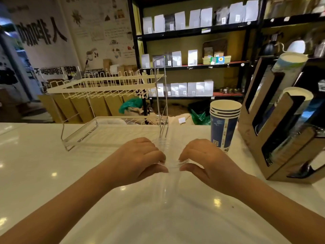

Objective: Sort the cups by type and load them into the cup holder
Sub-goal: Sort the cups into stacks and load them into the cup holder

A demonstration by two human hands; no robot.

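Note:
A stack of clear plastic cups [168, 180] is held between both hands over the white counter [52, 173]. My left hand [139, 159] pinches its rim from the left, and my right hand [204, 161] pinches it from the right. A short stack of blue paper cups [223, 125] stands upright just behind my right hand. The wooden cup holder [277, 138] stands at the right, with stacks of paper cups in its slots, white rims showing at the top.
A cream wire dish rack [105, 88] with a clear drip tray [82, 136] stands behind my left hand. Dark shelves [193, 66] with white bags fill the background beyond the counter's far edge.

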